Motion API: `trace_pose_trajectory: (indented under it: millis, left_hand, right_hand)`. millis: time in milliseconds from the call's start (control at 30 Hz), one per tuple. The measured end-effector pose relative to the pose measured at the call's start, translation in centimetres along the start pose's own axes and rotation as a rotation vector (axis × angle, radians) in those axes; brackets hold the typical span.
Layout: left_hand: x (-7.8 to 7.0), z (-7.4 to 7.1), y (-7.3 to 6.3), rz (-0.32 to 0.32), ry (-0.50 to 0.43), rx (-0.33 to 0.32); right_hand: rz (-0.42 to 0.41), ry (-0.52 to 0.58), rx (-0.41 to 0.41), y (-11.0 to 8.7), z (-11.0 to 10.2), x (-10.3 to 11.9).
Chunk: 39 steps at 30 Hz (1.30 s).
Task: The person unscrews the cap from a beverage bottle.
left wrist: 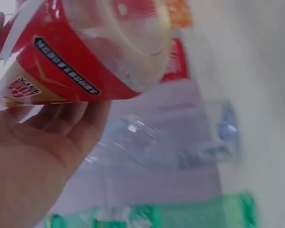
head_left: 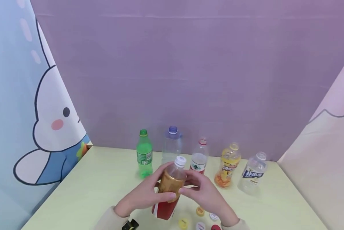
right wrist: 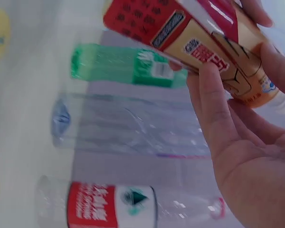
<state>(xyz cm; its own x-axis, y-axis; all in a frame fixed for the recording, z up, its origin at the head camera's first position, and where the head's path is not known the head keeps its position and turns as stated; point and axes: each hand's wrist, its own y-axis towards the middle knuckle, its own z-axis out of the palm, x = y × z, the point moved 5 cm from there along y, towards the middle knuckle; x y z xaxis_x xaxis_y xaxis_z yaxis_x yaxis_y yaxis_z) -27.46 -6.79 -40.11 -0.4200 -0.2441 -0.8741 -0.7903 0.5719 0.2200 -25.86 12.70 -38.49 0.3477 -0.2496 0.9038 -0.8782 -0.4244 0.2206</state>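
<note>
A plastic bottle [head_left: 169,185] with a gold and red label and a white cap [head_left: 180,161] on its neck is held tilted above the table. My left hand [head_left: 144,191] grips it from the left, thumb across the label and fingers behind. From the other side my right hand [head_left: 203,191] holds it too, with thumb and fingers round the label. In the left wrist view the bottle's base [left wrist: 128,42] faces the camera, and the left palm [left wrist: 28,161] lies below. The right wrist view has the right fingers [right wrist: 213,104] against the label.
Behind stand open-necked bottles: green [head_left: 144,156], clear with a blue neck [head_left: 172,145], red-and-white labelled [head_left: 199,159], yellow-labelled [head_left: 228,166] and blue-labelled [head_left: 254,172]. Loose caps lie at the near edge, among them an orange cap [head_left: 200,211] and a yellow cap [head_left: 183,223]. A purple backdrop [head_left: 189,76] rises behind.
</note>
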Motion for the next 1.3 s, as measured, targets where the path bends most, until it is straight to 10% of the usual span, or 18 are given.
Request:
trace_pose_trajectory:
  millis: [433,800,1300]
  left_hand:
    - [-3.0,1.3,0.3,0.003,0.015,-0.004]
    - [-3.3,0.8,0.4,0.124,0.311,-0.069]
    - [-3.6,1.6,0.4,0.265,0.706,-0.097]
  right_hand:
    - [-0.084,0.010,0.030,-1.2,-2.3,1.7]
    - [-0.190,-0.016,-0.178,-2.1,-4.0,2.5]
    - [0.119,-0.070,-0.407,-2.4,-4.1,2.7]
